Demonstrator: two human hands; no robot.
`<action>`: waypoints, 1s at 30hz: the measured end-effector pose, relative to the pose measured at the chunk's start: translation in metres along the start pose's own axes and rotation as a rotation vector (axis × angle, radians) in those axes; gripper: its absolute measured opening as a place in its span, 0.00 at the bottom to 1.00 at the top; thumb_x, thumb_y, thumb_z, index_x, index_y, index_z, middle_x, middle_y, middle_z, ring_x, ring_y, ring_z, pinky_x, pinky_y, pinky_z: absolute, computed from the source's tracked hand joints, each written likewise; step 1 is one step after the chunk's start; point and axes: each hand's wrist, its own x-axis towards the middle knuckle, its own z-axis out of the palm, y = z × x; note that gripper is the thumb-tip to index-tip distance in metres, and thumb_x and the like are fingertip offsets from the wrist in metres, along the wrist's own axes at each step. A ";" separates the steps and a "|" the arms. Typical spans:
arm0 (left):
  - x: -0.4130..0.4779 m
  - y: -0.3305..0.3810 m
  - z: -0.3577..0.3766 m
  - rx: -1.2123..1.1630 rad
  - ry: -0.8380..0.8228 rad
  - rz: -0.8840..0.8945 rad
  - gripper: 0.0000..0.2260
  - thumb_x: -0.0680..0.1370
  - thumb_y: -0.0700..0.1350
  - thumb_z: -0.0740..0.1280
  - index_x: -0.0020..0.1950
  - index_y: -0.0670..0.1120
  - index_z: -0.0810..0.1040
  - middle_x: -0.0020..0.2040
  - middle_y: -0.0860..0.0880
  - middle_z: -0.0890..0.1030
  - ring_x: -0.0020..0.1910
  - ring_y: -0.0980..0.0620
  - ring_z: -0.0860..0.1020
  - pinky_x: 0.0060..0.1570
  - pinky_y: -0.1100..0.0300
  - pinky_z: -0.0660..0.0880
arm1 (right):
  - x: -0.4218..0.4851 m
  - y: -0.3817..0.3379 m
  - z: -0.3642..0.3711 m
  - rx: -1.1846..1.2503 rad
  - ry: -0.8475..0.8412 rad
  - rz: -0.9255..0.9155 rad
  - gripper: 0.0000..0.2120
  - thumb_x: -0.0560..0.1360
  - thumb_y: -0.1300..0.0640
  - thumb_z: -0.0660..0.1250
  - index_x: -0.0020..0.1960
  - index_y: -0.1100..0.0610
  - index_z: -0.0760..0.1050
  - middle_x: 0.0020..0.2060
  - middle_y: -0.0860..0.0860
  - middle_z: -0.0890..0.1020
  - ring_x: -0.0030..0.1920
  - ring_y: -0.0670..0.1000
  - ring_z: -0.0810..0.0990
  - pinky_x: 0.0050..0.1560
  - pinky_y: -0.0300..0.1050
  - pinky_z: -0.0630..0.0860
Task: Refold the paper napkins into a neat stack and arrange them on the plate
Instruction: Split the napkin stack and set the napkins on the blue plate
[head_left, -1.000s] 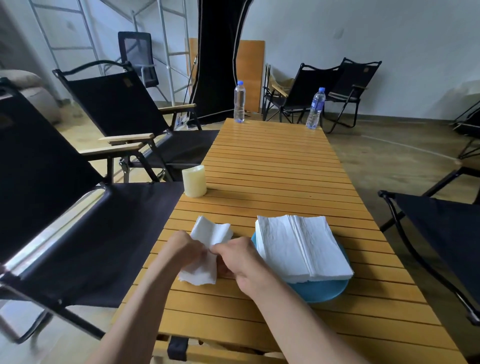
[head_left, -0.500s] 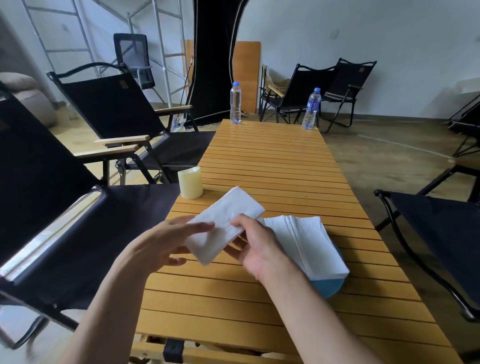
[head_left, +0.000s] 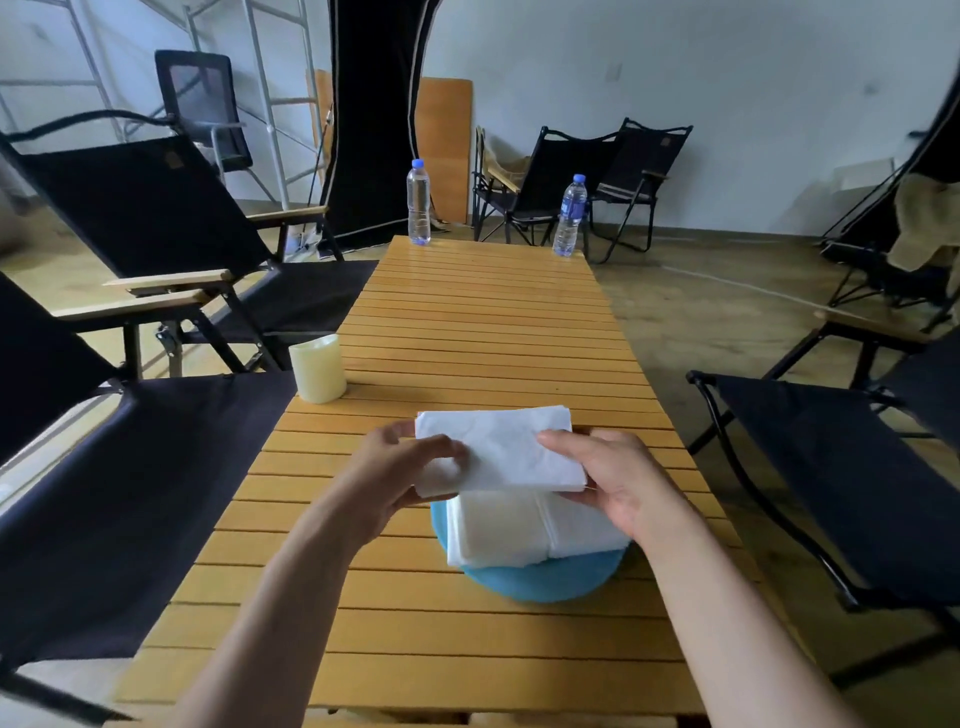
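Observation:
A folded white paper napkin (head_left: 498, 448) is held flat in the air by both hands, just above the stack. My left hand (head_left: 400, 470) pinches its left end, and my right hand (head_left: 613, 475) grips its right end. Below it, a stack of white napkins (head_left: 530, 530) rests on a blue plate (head_left: 540, 582) on the slatted wooden table (head_left: 483, 332). The held napkin and my hands hide the far part of the stack and plate.
A cream candle (head_left: 317, 368) stands at the table's left edge. Two water bottles (head_left: 418, 201) (head_left: 570, 215) stand at the far end. Black folding chairs flank the table on the left (head_left: 145, 457) and right (head_left: 841, 467).
The napkin was crumpled between my hands at the left of the plate, then smoothed into a flat fold. It has moved right and now hovers level over the stack.

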 end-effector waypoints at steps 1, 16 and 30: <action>0.002 -0.002 0.008 0.030 0.027 0.011 0.21 0.71 0.39 0.77 0.62 0.38 0.77 0.52 0.38 0.84 0.44 0.44 0.85 0.37 0.54 0.83 | 0.002 0.001 -0.009 -0.041 0.050 -0.026 0.07 0.70 0.57 0.78 0.42 0.56 0.81 0.38 0.52 0.87 0.42 0.53 0.85 0.40 0.47 0.82; 0.024 -0.033 0.034 0.739 0.298 0.129 0.29 0.62 0.58 0.80 0.57 0.47 0.79 0.42 0.49 0.83 0.38 0.50 0.80 0.29 0.59 0.68 | 0.025 0.029 -0.029 -0.692 0.400 -0.141 0.18 0.63 0.41 0.81 0.38 0.47 0.74 0.31 0.36 0.74 0.32 0.39 0.73 0.28 0.36 0.65; 0.008 -0.024 0.001 0.545 0.054 -0.192 0.27 0.68 0.60 0.78 0.50 0.37 0.82 0.44 0.44 0.87 0.42 0.48 0.86 0.34 0.53 0.83 | 0.020 0.017 -0.043 -0.465 0.192 0.169 0.21 0.66 0.47 0.81 0.51 0.60 0.80 0.45 0.53 0.85 0.42 0.53 0.83 0.35 0.45 0.76</action>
